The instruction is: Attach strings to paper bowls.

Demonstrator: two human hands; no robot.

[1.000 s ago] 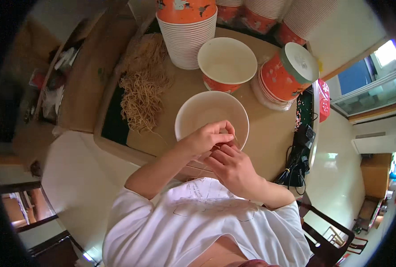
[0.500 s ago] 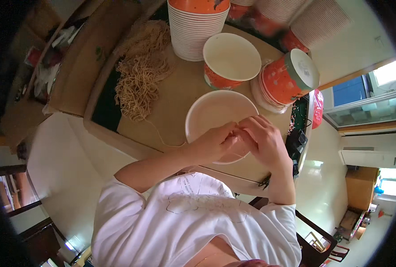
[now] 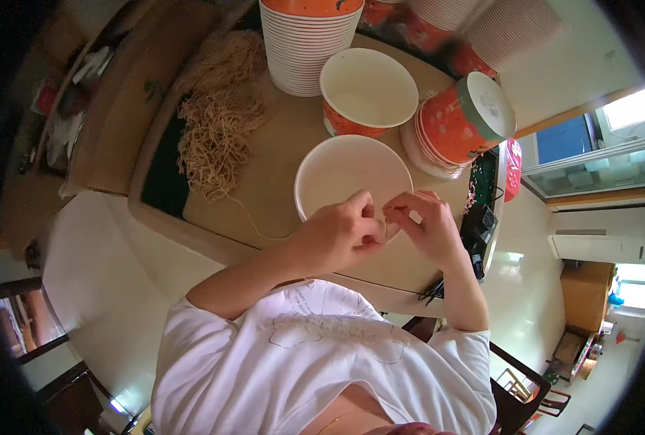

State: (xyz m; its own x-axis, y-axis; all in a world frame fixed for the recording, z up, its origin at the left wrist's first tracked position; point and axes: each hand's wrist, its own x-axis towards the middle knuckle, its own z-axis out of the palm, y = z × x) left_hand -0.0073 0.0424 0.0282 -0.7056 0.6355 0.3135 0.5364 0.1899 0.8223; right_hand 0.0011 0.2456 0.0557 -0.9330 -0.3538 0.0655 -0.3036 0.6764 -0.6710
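Head view — I log the right hand [image 3: 430, 226] with thumb and forefinger pinched narrow on a thin strand [image 3: 386, 230]; left hand [image 3: 344, 230] curled, its grip hidden, cannot tell. Both sit over the near side of the white bowl [image 3: 348, 168]. Tan thread tangle [image 3: 217, 141] lies left of the bowl — one loose thread [image 3: 247, 214] trails toward the left forearm [image 3: 253, 274].

The table [image 3: 272, 170] bears tangled beige string [image 3: 217, 138] and paper tubs [image 3: 370, 76].

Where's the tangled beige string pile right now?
In the head view, the string pile lies on the left part of the table, left of the tall bucket stack and up-left of the left hand.
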